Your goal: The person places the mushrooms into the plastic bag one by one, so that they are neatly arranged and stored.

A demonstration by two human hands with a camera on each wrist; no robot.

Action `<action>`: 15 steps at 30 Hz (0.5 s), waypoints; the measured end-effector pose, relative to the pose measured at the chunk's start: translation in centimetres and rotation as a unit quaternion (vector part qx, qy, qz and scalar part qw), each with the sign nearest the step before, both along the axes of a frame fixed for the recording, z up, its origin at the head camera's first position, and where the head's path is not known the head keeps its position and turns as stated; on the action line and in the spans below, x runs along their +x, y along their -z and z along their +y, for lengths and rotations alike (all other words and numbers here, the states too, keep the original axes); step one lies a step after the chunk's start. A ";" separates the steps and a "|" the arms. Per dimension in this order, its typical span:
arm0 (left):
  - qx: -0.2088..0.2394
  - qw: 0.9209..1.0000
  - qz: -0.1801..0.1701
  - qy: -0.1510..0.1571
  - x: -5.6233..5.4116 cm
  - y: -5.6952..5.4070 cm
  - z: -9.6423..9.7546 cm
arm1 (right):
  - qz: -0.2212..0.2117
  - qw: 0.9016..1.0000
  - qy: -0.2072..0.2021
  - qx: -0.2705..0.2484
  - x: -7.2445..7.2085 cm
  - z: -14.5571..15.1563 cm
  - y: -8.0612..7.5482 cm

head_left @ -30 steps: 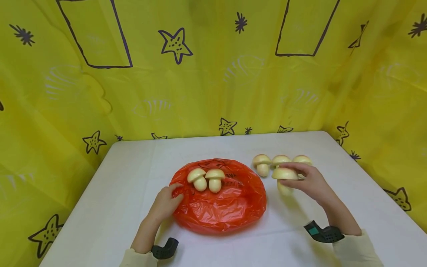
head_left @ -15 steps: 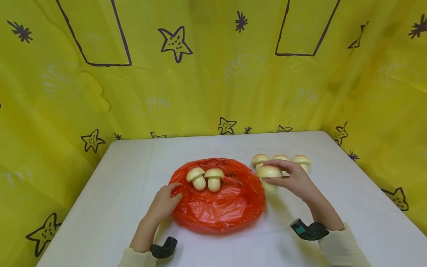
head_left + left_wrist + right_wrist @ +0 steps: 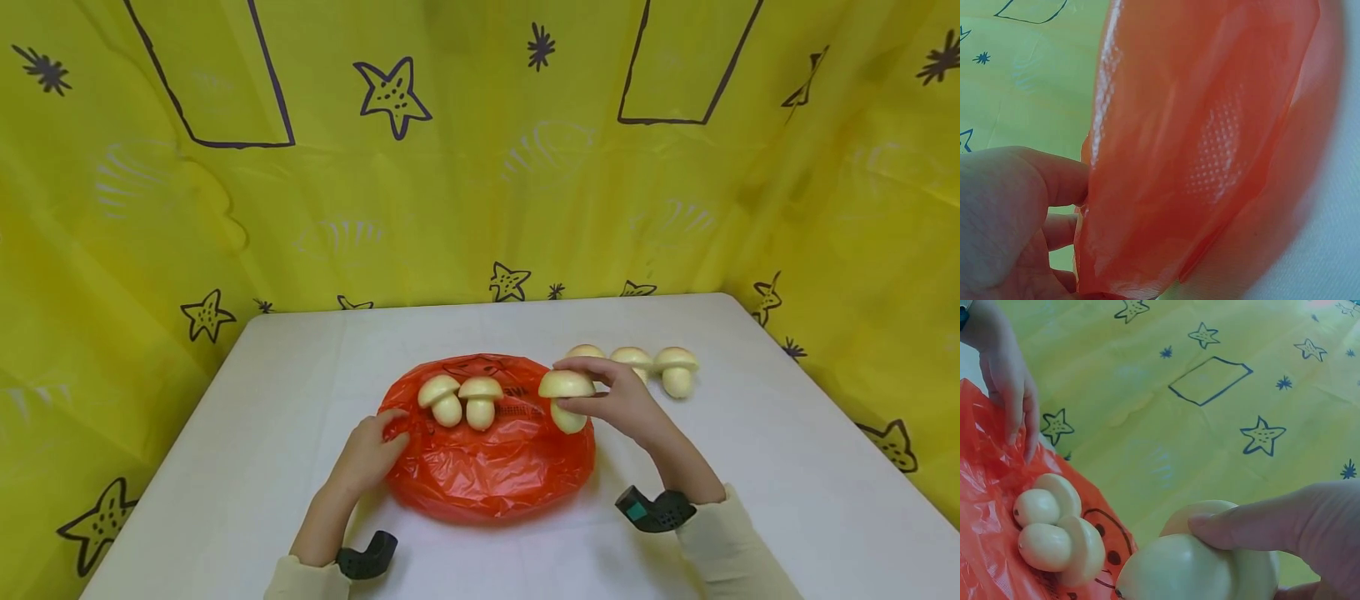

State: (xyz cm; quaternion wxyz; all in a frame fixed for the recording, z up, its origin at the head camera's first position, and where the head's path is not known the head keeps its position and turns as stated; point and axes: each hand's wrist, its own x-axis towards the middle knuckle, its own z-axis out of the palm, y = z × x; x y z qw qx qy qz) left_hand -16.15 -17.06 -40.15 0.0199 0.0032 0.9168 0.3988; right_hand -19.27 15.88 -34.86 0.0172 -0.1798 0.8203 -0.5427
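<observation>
Mushroom (image 3: 566,383) held over red bag (image 3: 495,479); two mushrooms (image 3: 480,412) lying there.

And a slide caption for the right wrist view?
Right hand grips a mushroom; two more mushrooms lie on the red bag the left hand touches.

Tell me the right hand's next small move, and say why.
Probably lower the held mushroom onto the red bag, beside the two mushrooms lying there: the right hand holds it at the bag's right side, while the left hand touches the left edge.
</observation>
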 end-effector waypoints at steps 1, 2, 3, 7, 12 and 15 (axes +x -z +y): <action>0.000 1.000 0.000 0.000 0.0 0.0 0.0 | -0.001 1.000 0.000 0.001 -0.1 -0.2 0.0; 0.001 1.000 -0.001 0.000 0.0 0.0 0.0 | 0.000 1.000 -0.001 0.003 -0.2 -0.3 0.1; 0.001 1.000 -0.001 0.000 0.0 -0.1 0.0 | 0.001 1.000 -0.003 0.003 -0.3 -0.5 0.1; 0.003 1.000 -0.002 0.002 0.1 -0.2 0.1 | -0.001 1.000 -0.002 0.003 -0.5 -1.0 0.2; 0.001 1.000 0.000 0.001 0.0 -0.2 0.0 | -0.013 1.000 0.003 -0.002 -0.9 -1.6 0.5; 0.002 1.000 0.001 0.000 0.1 -0.2 0.0 | -0.019 1.000 0.005 -0.001 -1.2 -2.0 0.9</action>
